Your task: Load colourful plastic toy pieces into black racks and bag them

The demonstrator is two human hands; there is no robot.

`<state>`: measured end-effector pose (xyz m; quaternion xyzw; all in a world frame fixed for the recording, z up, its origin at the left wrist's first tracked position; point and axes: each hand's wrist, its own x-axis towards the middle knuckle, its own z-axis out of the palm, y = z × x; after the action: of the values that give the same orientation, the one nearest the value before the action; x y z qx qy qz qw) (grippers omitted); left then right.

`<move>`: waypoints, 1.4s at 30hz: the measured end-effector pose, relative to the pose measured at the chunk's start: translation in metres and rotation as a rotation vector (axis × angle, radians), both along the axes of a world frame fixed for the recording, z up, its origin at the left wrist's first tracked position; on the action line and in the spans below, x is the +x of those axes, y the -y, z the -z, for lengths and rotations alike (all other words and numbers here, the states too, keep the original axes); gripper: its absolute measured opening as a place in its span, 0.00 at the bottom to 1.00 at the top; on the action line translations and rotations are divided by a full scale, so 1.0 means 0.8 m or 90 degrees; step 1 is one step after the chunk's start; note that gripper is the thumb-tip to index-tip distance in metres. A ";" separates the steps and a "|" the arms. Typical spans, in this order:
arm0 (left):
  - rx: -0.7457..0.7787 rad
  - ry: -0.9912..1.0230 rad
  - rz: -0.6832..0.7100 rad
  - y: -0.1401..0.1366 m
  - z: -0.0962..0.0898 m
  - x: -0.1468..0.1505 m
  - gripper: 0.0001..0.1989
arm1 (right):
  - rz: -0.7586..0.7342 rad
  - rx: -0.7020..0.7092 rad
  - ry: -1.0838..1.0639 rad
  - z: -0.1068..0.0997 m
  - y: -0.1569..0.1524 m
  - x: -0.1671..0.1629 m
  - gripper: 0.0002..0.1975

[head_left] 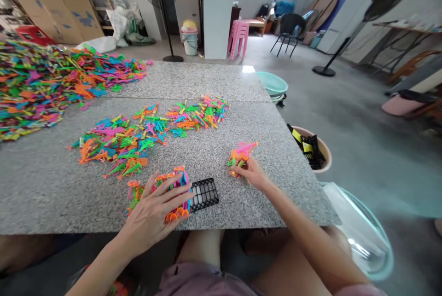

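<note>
My right grip (254,175) is pinched on a small bunch of plastic pieces (242,151), pink, orange and green, too jumbled to count, over the surface (241,215). My left grip (154,211) lies spread, unclenched, across bright pieces (177,215) at one black lattice basket (207,193). Outward, I count one scattered cluster (129,145), one larger heap (41,84).

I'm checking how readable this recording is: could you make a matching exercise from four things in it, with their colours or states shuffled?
Column 1
1. Left hand
2. Right hand
3. Lattice tray
4. Stools

Column 2
A. Black
B. Spread over multicoloured pieces
C. Pink and stacked
D. Holding pink and orange pieces

Pairs: 1-B, 2-D, 3-A, 4-C
</note>
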<state>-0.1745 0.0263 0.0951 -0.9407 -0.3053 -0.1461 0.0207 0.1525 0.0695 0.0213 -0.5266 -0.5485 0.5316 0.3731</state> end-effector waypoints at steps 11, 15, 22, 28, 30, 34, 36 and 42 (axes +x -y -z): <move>-0.039 -0.004 0.004 0.002 -0.005 0.001 0.19 | -0.009 0.143 0.191 0.014 0.026 -0.137 0.12; -0.046 -0.008 0.020 0.001 -0.007 -0.001 0.19 | -0.074 0.172 0.211 0.015 0.014 -0.160 0.11; -0.061 0.003 0.011 0.001 -0.006 -0.003 0.22 | -0.097 0.197 0.270 0.007 0.007 -0.155 0.08; -0.088 0.043 -0.016 0.005 -0.006 0.001 0.19 | -0.070 0.166 0.234 0.007 0.010 -0.160 0.08; -0.093 0.076 -0.033 0.007 -0.005 0.004 0.18 | -0.114 0.189 0.280 0.001 0.010 -0.164 0.07; -0.084 0.091 -0.028 0.008 -0.004 0.005 0.19 | -0.186 0.189 0.427 -0.024 0.005 -0.171 0.08; -0.077 0.102 -0.023 0.008 -0.005 0.005 0.18 | -0.219 0.186 0.466 -0.035 -0.001 -0.172 0.08; -0.075 0.090 0.039 0.004 -0.005 0.001 0.18 | -0.211 0.177 0.494 -0.034 -0.016 -0.177 0.09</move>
<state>-0.1741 0.0229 0.0991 -0.9367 -0.2849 -0.1942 -0.0609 0.0110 0.0826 0.0488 -0.5368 -0.7913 0.2685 0.1165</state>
